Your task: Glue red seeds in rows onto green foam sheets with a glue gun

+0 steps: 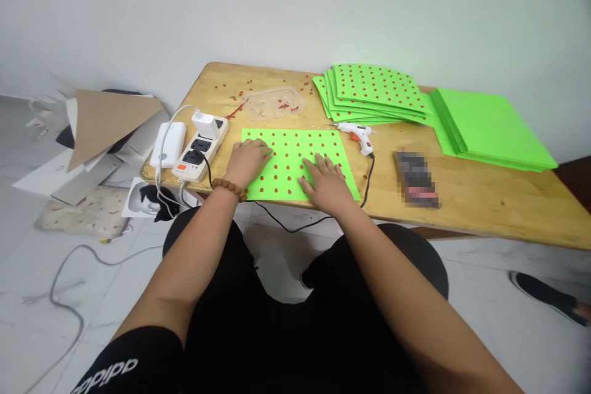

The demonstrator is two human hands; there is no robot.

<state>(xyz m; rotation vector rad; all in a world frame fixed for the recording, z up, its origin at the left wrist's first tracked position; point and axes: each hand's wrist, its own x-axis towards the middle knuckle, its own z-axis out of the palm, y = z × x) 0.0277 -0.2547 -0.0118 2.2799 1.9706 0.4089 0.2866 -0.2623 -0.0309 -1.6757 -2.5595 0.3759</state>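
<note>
Head view. Left hand [249, 159] palm down on the left part of the dotted green sheet [295, 161], fingers extended, gripping nothing; right hand [329, 184] on its right part, fingers spread, likewise holding nothing. Sheet lies flat along the table's [489, 200] near edge, nearer than the dotted stack [378, 89] and left of the plain green stack [494, 126].

Judged best: light, even pressure, sheet kept square, no sideways drag over the red dots [276, 167] (how firmly they sit, cannot tell). Wise to stay clear of the glue gun [360, 134] by the far right corner; may be hot.

Writing: "adidas", white on the left sleeve [150, 345], partly cut off. Orange label [183, 167] on the power strip [205, 146]: too small to read. Pixelated object [415, 178], right: nothing legible.
</note>
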